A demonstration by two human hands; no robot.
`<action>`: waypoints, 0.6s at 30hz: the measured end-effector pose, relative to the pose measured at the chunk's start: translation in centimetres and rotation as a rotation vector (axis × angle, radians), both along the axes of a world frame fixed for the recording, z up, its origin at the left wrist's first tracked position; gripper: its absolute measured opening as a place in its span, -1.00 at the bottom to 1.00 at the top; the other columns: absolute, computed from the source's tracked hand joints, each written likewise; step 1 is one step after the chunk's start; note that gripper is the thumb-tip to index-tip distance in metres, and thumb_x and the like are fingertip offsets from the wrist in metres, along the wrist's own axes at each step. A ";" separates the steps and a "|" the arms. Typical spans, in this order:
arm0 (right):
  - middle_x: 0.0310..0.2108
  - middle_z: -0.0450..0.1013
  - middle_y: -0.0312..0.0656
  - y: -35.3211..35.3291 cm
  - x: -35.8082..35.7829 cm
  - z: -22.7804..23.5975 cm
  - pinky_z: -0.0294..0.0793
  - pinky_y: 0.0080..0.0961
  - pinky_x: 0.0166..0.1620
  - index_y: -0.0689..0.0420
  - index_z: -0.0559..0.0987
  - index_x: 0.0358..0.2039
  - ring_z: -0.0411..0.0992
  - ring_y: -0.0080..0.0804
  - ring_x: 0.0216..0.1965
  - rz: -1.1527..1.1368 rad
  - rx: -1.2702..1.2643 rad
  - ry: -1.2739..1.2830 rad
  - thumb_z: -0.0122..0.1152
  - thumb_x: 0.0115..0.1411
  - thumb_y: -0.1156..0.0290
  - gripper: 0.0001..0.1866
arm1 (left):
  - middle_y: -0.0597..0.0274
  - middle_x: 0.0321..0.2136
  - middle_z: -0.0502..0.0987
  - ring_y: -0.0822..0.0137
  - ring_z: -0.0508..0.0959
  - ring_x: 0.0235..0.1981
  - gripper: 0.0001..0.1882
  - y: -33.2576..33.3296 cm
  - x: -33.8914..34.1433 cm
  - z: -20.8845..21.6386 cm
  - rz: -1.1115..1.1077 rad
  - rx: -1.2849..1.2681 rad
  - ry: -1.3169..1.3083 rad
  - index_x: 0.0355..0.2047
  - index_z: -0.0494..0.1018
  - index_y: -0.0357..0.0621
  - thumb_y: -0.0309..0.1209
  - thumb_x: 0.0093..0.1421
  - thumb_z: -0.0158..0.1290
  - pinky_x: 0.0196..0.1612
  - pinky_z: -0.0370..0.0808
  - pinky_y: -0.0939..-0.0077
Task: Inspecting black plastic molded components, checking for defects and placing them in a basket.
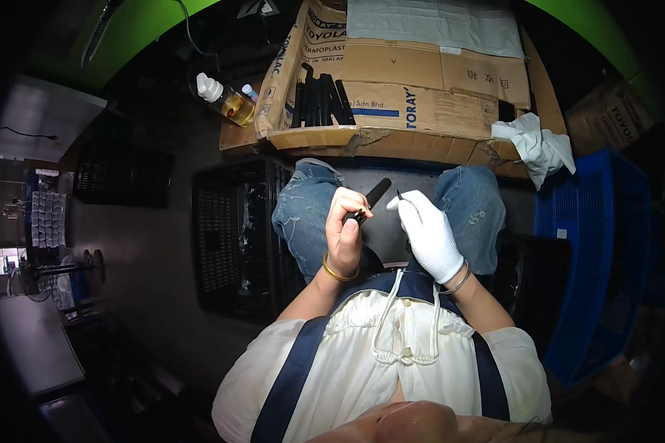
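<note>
grey floor [144, 251], cardboard box [314, 138]; left fingers [349, 203] grip black rod [379, 192], right fingers [408, 213] thin dark piece [399, 194].

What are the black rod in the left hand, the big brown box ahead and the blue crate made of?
The black rod in the left hand looks like plastic or coated metal: dark, smooth, faintly shiny. The big brown box looks like matte cardboard, its front edge frayed. The blue crate is probably moulded plastic, given its evenly coloured, latticed walls.

Light brightens the cardboard box [391, 63]; the floor [148, 244] left of it lies dim; fisheye edges curve into black.
</note>
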State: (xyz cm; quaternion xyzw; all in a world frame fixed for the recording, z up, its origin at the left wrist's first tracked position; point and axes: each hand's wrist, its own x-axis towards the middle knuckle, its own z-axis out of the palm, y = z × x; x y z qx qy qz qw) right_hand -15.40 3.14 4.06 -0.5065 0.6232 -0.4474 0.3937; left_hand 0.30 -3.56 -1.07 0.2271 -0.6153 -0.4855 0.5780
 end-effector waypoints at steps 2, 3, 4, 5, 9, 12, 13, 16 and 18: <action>-0.32 0.43 -0.25 -0.1 1.2 0.5 0.42 -0.59 -0.28 0.21 0.49 -0.21 0.39 -0.58 -0.40 -0.021 -0.069 -0.102 0.03 0.34 0.46 -0.89 | 0.06 -0.34 0.38 0.25 0.37 -0.28 -0.65 0.4 0.0 -0.4 -0.105 0.020 0.058 -0.34 0.37 -0.25 -0.15 0.27 -0.12 -0.12 0.31 0.42; -0.33 0.41 -0.31 -0.5 1.9 0.7 0.39 -0.63 -0.26 0.21 0.47 -0.18 0.33 -0.67 -0.36 -0.070 -0.132 -0.215 0.09 0.32 0.47 -0.89 | 0.06 -0.34 0.38 0.25 0.37 -0.28 -0.65 0.5 0.1 -0.5 -0.083 0.053 0.046 -0.34 0.37 -0.25 -0.15 0.27 -0.12 -0.12 0.31 0.42; -0.31 0.41 -0.33 -0.2 2.1 1.2 0.38 -0.67 -0.22 0.20 0.45 -0.15 0.32 -0.70 -0.31 -0.018 -0.123 -0.208 0.18 0.26 0.49 -0.83 | 0.06 -0.33 0.37 0.25 0.37 -0.27 -0.65 0.6 0.3 -0.5 -0.063 0.033 -0.010 -0.33 0.37 -0.26 -0.16 0.26 -0.12 -0.12 0.31 0.42; -0.35 0.39 -0.34 -0.6 2.5 1.4 0.36 -0.68 -0.22 0.20 0.46 -0.19 0.31 -0.71 -0.32 0.024 -0.047 -0.243 0.22 0.25 0.45 -0.82 | 0.07 -0.33 0.37 0.25 0.37 -0.27 -0.65 0.7 0.4 -0.5 -0.042 0.012 -0.065 -0.32 0.37 -0.27 -0.17 0.26 -0.12 -0.12 0.31 0.42; -0.49 0.38 -0.36 -1.8 2.5 1.0 0.35 -0.65 -0.37 0.19 0.49 -0.28 0.31 -0.70 -0.46 0.014 0.181 -0.541 0.20 0.28 0.37 -0.84 | 0.08 -0.32 0.37 0.27 0.37 -0.27 -0.67 0.6 0.5 -0.2 0.023 0.006 -0.088 -0.33 0.36 -0.27 -0.19 0.26 -0.13 -0.11 0.31 0.43; -0.50 0.36 -0.41 -2.0 1.6 -0.3 0.32 -0.67 -0.38 0.20 0.50 -0.29 0.28 -0.74 -0.45 -0.051 0.299 -0.596 0.14 0.34 0.39 -0.86 | 0.13 -0.30 0.32 0.32 0.36 -0.29 -0.67 -0.1 0.4 0.2 -0.076 0.097 0.121 -0.31 0.34 -0.24 -0.18 0.35 -0.17 -0.12 0.32 0.45; -0.47 0.38 -0.40 -1.8 1.5 -0.8 0.34 -0.68 -0.33 0.21 0.51 -0.27 0.30 -0.74 -0.41 -0.086 0.272 -0.515 0.14 0.33 0.41 -0.87 | 0.16 -0.29 0.30 0.34 0.36 -0.29 -0.67 -0.2 0.5 0.3 -0.125 0.215 0.279 -0.30 0.33 -0.23 -0.17 0.38 -0.19 -0.13 0.33 0.45; -0.39 0.46 -0.36 -1.0 0.9 -2.2 0.40 -0.68 -0.19 0.25 0.52 -0.22 0.36 -0.73 -0.31 -0.026 0.006 -0.274 0.15 0.32 0.46 -0.88 | 0.19 -0.27 0.28 0.38 0.35 -0.29 -0.67 -0.9 0.9 0.7 -0.103 0.227 0.291 -0.28 0.32 -0.22 -0.18 0.41 -0.21 -0.12 0.32 0.47; -0.37 0.47 -0.35 -0.4 0.6 -2.7 0.41 -0.67 -0.17 0.26 0.52 -0.20 0.38 -0.72 -0.29 0.011 0.018 -0.248 0.14 0.32 0.46 -0.87 | 0.21 -0.30 0.30 0.41 0.35 -0.28 -0.67 -0.9 0.9 1.0 -0.119 0.257 0.305 -0.27 0.33 -0.21 -0.17 0.40 -0.20 -0.11 0.32 0.48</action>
